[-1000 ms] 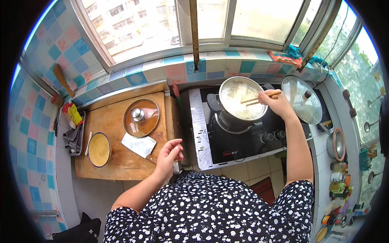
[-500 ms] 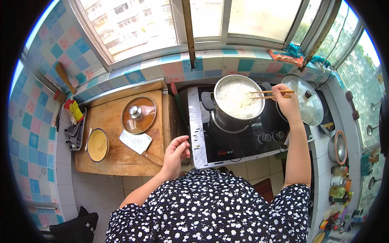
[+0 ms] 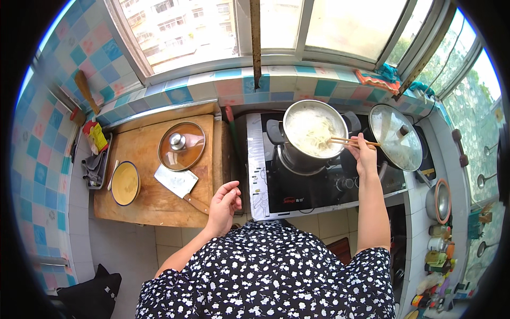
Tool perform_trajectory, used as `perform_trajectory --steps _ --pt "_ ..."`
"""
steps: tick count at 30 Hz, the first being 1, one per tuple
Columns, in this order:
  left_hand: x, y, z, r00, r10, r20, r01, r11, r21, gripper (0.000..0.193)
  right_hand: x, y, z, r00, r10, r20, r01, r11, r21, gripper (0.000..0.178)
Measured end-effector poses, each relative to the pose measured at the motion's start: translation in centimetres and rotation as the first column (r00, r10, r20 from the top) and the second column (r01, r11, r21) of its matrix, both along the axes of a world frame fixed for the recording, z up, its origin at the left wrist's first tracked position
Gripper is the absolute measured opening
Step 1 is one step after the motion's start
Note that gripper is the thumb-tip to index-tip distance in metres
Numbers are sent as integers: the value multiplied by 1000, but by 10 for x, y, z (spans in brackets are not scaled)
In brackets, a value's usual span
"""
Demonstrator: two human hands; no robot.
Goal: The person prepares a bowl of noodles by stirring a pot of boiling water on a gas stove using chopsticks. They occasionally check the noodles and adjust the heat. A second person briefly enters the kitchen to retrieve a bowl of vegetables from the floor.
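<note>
My right hand [image 3: 364,156] grips a pair of wooden chopsticks [image 3: 348,141], their tips in the pale noodles [image 3: 313,130] that fill a steel pot [image 3: 304,162]. The pot has dark side handles and stands on a black glass cooktop [image 3: 281,191]. Nothing is in my left hand [image 3: 223,206]; it hovers with loosely curled fingers between the cutting board's right edge and the stove. Closest to it is the wooden handle of a cleaver [image 3: 178,182], which lies on the wooden board [image 3: 154,207].
On the board are a brown glass lid [image 3: 183,153] and a yellow enamel bowl [image 3: 126,183]. Right of the pot, a clear glass lid [image 3: 392,127] rests at the cooktop's back. A metal basin [image 3: 440,201] and several seasoning jars [image 3: 438,244] line the right counter. Windows rise behind the tiled ledge.
My right hand has moved down and left, and the chopsticks have come closer together in the noodles. My left hand stays raised and unloaded. The whole view has shifted slightly.
</note>
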State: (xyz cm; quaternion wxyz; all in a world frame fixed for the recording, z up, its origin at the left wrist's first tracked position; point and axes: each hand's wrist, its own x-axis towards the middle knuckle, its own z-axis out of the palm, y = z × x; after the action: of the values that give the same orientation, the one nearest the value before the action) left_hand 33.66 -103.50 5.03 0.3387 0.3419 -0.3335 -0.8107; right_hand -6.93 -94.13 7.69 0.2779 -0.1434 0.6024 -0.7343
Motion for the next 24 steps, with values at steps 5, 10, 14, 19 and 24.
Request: perform_trajectory --steps 5,10,14,19,24 --pt "4 1 1 1000 15 19 -15 1000 -4 24 14 7 -24 945 -90 314 151 973 -175 31" --pt "6 3 2 1000 8 -1 -8 1000 4 23 16 0 -29 895 -139 424 266 929 -257 31" --pt "8 4 4 1000 23 5 -23 1000 4 23 23 -7 7 960 -270 74 280 927 -252 27" --pt "11 5 0 1000 30 8 -30 1000 5 23 32 -21 49 855 -90 -510 92 995 -21 23" --pt "5 6 7 1000 10 17 -10 1000 15 24 29 -33 44 777 265 -572 -100 948 303 35"
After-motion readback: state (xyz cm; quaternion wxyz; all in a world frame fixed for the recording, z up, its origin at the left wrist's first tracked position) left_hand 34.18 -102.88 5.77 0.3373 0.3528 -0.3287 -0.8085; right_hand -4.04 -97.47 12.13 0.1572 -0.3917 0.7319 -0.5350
